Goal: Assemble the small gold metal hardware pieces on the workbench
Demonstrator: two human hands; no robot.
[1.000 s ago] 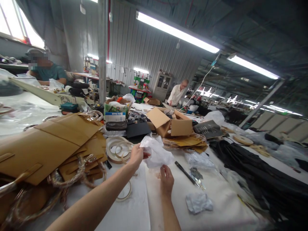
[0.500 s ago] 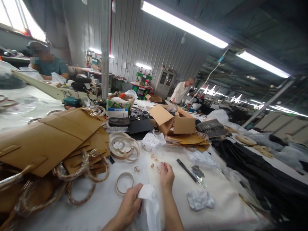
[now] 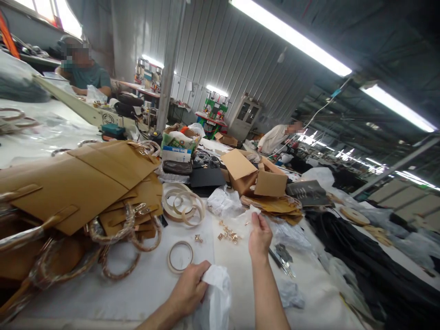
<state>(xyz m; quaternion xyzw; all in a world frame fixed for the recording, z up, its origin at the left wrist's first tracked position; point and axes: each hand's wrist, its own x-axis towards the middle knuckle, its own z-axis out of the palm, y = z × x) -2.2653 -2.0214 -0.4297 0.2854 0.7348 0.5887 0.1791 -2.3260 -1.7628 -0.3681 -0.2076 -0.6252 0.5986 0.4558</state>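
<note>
My left hand [image 3: 190, 286] is closed on a crumpled white sheet [image 3: 220, 288], thin like tissue or soft plastic, which hangs down from the fingers. My right hand [image 3: 260, 234] pinches a small white scrap [image 3: 248, 213], thin as tissue paper. A tiny gold glint shows by its fingertips. Left of the right hand lies a loose cluster of small gold metal fittings [image 3: 228, 235] on the white table. One more gold fitting [image 3: 198, 238] lies apart, near a roll of tape [image 3: 180, 256] just beyond my left hand.
Tan bag pieces [image 3: 103, 178] with plastic-wrapped handles pile up at left. Tape rolls [image 3: 182, 205], an open cardboard box [image 3: 240, 172] and a crumpled white wrapper [image 3: 225, 201] sit farther back. Black fabric [image 3: 360, 247] covers the right side. Two people work beyond the table.
My right hand has moved forward and right, and now pinches a white scrap. More gold fittings show in the cluster. My left hand keeps its hold; the view has shifted.
</note>
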